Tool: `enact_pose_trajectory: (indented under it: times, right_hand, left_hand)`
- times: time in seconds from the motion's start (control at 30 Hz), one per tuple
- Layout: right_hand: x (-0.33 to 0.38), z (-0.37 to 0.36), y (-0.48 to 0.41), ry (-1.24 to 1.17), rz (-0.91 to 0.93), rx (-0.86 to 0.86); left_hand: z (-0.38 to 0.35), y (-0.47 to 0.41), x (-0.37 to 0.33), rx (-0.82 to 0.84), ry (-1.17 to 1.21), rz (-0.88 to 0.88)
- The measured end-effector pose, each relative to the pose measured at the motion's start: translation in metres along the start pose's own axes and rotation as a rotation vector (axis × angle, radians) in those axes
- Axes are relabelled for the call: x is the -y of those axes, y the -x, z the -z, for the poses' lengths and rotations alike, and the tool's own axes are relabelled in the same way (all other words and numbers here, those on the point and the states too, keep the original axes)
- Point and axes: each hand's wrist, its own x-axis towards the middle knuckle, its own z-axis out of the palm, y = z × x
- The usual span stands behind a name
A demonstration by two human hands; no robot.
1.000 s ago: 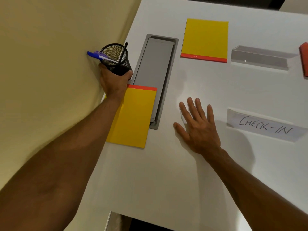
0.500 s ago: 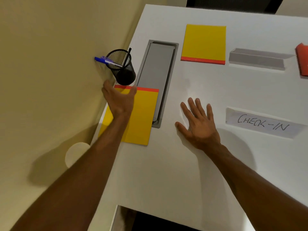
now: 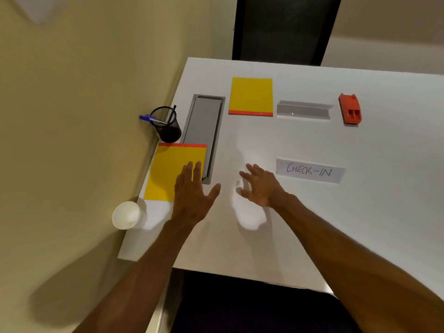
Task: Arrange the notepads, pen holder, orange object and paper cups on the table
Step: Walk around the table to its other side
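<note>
Both hands were empty at this point. My left hand (image 3: 192, 195) was flat and spread, fingertips over the near corner of the closer yellow notepad (image 3: 175, 171), thumb sticking out toward the middle of the white table (image 3: 312, 224). Right hand (image 3: 260, 186) had loosely curled fingers just above the tabletop, gripping nothing, with the handwritten CHECK-IN sign (image 3: 310, 170) just past it.

That closer notepad sat crooked, one edge lapping onto the grey cable hatch (image 3: 204, 133). My guess was squaring it up came next: press flat with the left palm and slide, don't pinch, so the top sheet doesn't buckle. Pull it off the hatch lip first (that ridge could catch the pad).

The mesh pen holder (image 3: 168, 127) stood right behind the pad near the table's left edge, so I'd have kept pushes going away from it. The white paper cup (image 3: 126, 215) was perched at the left edge too, looked like it overhung a bit, easy to knock off. Farther out: the second yellow notepad (image 3: 251, 96), a clear acrylic sign stand (image 3: 304, 110), and the orange object (image 3: 350, 109), all lined up fine.
</note>
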Motion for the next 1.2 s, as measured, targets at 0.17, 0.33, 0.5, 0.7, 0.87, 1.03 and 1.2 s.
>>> enact_pose_trajectory:
  times: [0.17, 0.33, 0.5, 0.7, 0.87, 1.03, 1.2]
  right_hand:
    - [-0.021, 0.017, 0.090, -0.089, -0.047, -0.119]
    - [-0.066, 0.036, 0.175, -0.116, -0.124, -0.225]
    - [-0.117, 0.042, 0.269, -0.119, -0.229, -0.304]
    - [-0.165, 0.025, 0.393, -0.167, -0.348, -0.380]
    - [-0.204, 0.003, 0.492, -0.247, -0.500, -0.465]
    - [-0.238, -0.019, 0.597, -0.271, -0.636, -0.534]
    - [-0.272, -0.032, 0.702, -0.203, -0.752, -0.556]
  left_hand:
    - [0.007, 0.031, -0.049, 0.073, -0.066, -0.135]
    - [0.008, 0.070, -0.110, 0.133, -0.067, -0.305]
    - [0.003, 0.110, -0.186, 0.157, -0.094, -0.429]
    - [-0.019, 0.179, -0.292, 0.192, -0.126, -0.560]
    - [-0.051, 0.243, -0.380, 0.192, -0.147, -0.693]
    - [-0.097, 0.314, -0.460, 0.276, -0.143, -0.800]
    - [-0.135, 0.375, -0.547, 0.361, -0.147, -0.969]
